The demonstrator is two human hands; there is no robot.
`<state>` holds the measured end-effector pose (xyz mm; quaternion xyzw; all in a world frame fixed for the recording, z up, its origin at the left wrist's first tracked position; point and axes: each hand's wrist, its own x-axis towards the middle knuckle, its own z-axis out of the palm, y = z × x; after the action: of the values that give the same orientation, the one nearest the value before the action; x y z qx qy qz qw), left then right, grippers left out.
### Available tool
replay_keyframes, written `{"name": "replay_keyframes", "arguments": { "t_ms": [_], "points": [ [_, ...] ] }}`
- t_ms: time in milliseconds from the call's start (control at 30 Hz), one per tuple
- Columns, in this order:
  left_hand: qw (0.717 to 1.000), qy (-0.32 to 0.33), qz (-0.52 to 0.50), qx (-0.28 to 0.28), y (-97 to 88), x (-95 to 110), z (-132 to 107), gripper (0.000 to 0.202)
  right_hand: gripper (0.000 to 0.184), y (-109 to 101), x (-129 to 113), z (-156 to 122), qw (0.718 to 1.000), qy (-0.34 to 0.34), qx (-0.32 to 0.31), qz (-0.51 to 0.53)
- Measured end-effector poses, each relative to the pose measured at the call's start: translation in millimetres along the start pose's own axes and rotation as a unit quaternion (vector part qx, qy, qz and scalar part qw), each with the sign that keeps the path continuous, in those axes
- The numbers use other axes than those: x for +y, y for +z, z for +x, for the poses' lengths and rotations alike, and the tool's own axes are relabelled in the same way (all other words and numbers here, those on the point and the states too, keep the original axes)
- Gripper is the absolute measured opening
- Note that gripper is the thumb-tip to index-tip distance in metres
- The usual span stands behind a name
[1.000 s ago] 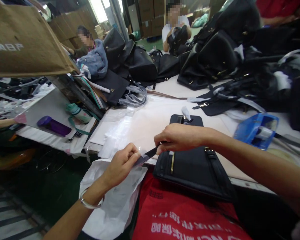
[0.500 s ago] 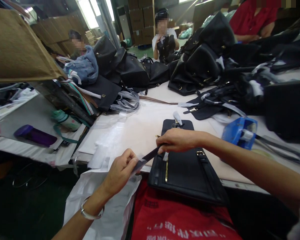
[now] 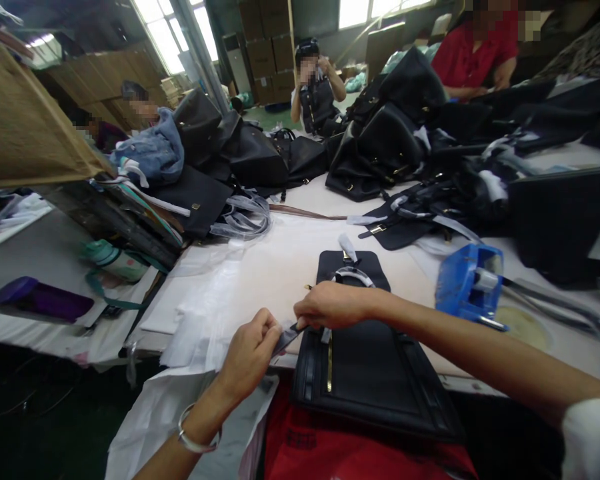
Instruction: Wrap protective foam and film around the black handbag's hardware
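Observation:
A black bag (image 3: 370, 373) lies at the table's front edge, its flap (image 3: 353, 265) stretched away from me and a gold zipper (image 3: 329, 365) along its front. A dark strap (image 3: 286, 339) runs between my two hands, beside the bag's left edge. My left hand (image 3: 253, 350), with a bangle at the wrist, is closed on the strap's lower end. Over the bag, my right hand (image 3: 333, 305) pinches the strap's other end. A loop wrapped in white film (image 3: 355, 275) shows behind my right hand. Part of the strap is hidden in my fingers.
To the right stands a blue tape dispenser (image 3: 467, 283). Clear plastic sleeves (image 3: 205, 313) lie on the left of the table. Black bags (image 3: 380, 147) are heaped at the back. A purple bottle (image 3: 43, 298) rests on the left shelf. Several people sit beyond the table.
My right hand has slid down and left toward my left hand, so less strap shows between them. The white-wrapped loop has come into sight on the flap. The view has shifted slightly.

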<state>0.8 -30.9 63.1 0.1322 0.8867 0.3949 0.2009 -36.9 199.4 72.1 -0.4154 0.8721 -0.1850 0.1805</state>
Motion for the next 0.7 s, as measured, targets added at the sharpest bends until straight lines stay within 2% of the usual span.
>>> {"name": "replay_keyframes", "arguments": {
  "t_ms": [100, 200, 333, 500, 633, 700],
  "points": [
    [1.0, 0.011, 0.02, -0.008, 6.3, -0.4, 12.4, 0.018, 0.025, 7.4, 7.3, 2.6, 0.999, -0.023, 0.022, 0.005],
    [0.999, 0.016, 0.038, -0.01, 6.4, -3.6, 20.0, 0.02, 0.034, 13.3, 31.6, -3.1, 0.996, -0.003, 0.083, -0.037],
    [0.993, 0.025, 0.109, 0.023, 6.8, -5.2, 31.1, 0.02, 0.019, 22.5, 56.8, -9.0, 0.989, 0.031, 0.091, -0.111],
    [0.977, 0.049, 0.207, 0.028, 21.8, 2.8, 51.3, 0.016, 0.017, 38.2, 50.8, -1.3, 0.987, -0.016, 0.089, -0.132],
    [0.968, 0.064, 0.243, 0.013, 39.2, 9.0, 67.0, 0.013, 0.014, 46.6, 52.0, -0.7, 0.99, 0.0, 0.078, -0.121],
    [0.963, 0.07, 0.259, 0.012, 44.8, 10.1, 72.7, 0.013, 0.015, 45.9, 58.1, -8.2, 0.989, 0.016, 0.095, -0.112]
  ]
}}
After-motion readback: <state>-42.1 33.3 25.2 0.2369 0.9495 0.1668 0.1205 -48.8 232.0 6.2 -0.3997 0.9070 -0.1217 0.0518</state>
